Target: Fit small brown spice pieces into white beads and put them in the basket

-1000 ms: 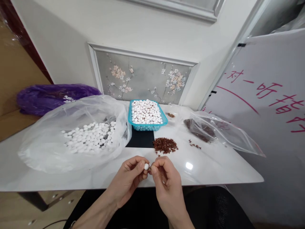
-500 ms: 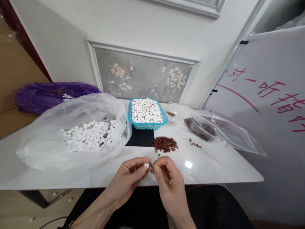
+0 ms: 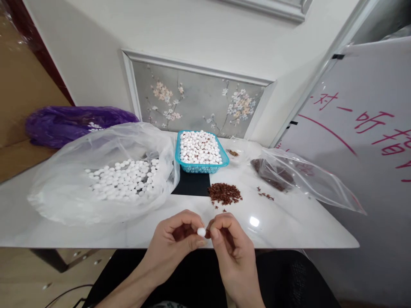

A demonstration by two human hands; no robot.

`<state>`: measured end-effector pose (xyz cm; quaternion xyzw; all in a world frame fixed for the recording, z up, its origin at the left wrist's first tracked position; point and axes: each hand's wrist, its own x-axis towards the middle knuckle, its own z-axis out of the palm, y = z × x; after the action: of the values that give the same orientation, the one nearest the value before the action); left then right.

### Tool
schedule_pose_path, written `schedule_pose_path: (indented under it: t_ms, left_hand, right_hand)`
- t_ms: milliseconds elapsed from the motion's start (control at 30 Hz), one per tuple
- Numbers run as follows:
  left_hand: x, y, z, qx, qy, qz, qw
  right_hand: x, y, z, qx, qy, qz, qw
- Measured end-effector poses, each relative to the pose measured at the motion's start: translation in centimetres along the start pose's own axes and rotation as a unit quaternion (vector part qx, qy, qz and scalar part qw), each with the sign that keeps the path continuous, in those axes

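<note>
Between the thumb and forefinger of my left hand (image 3: 180,239) is a small white ball (image 3: 201,232), held just over the table's front edge. My right hand (image 3: 229,244) is pinched closed close beside the ball; what sits in its fingertips is mostly hidden, only a dark bit showing at the ball's right side. Beyond my hands lies a pile of small reddish-brown star-shaped pieces (image 3: 224,193). Behind it stands a blue plastic basket (image 3: 202,167) heaped with white balls, some with brown bits among them.
A clear plastic bag (image 3: 64,192) of white balls covers the table's left side, with a purple bag (image 3: 64,126) behind it. At right lies a zip bag (image 3: 298,175) holding brown pieces, with a few loose bits (image 3: 266,196) nearby. A black mat (image 3: 191,185) lies before the basket.
The white ball has turned and shifted slightly down and right in my left fingers. My right fingertips have moved slightly right, and the brown bit between the hands shows less.
</note>
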<state>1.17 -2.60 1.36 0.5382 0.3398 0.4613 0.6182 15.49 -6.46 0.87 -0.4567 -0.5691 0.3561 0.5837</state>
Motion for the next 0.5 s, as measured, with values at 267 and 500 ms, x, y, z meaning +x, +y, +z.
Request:
schedule_pose_path:
  t_ms: [267,500]
  left_hand:
    - [-0.3,0.1,0.0,-0.034,0.008,0.0,0.999]
    - [-0.5,0.1,0.0,-0.054,0.016,-0.008,0.998]
  right_hand:
    - [-0.1,-0.9,0.0,0.015,-0.001,-0.018,1.0]
    - [-0.2,-1.2,0.2,0.021,-0.013,-0.022,0.999]
